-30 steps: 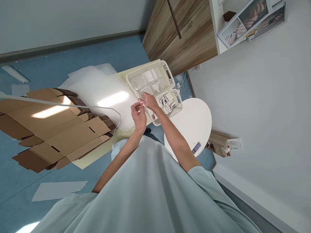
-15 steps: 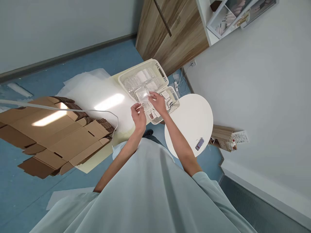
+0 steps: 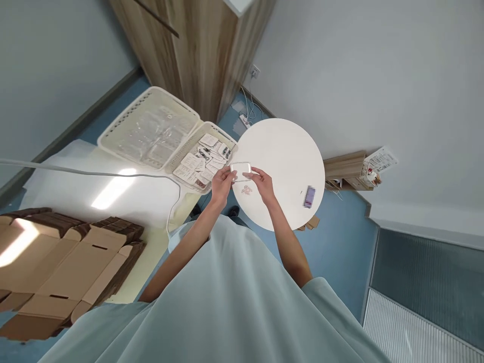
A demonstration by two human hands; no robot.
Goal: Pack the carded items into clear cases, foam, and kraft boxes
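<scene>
A small clear plastic box [image 3: 241, 168] is held level between my two hands, over the near left part of the round white table [image 3: 287, 151]. My left hand [image 3: 222, 185] pinches its left end, thumb on top. At the right end, my right hand [image 3: 263, 184] grips it the same way. Just below the box, a little cluster of pinkish pieces [image 3: 246, 190] lies on the table, too small to name. Left of my hands, a white basket [image 3: 185, 143] holds several white cards [image 3: 192, 161]. Beside it, a larger white basket [image 3: 113, 136] contains clear plastic packaging [image 3: 159, 133].
Flattened cardboard boxes [image 3: 75, 267] are stacked at lower left, with a white cable [image 3: 151, 175] running above them. A blurred phone-like object [image 3: 309, 196] rests on the table's right side. Behind stand a wooden cabinet [image 3: 196, 55] and a power strip [image 3: 245, 120].
The clear box has come away from the baskets to above the round table. My left hand, earlier apart from it, now grips it too. The view has turned right.
</scene>
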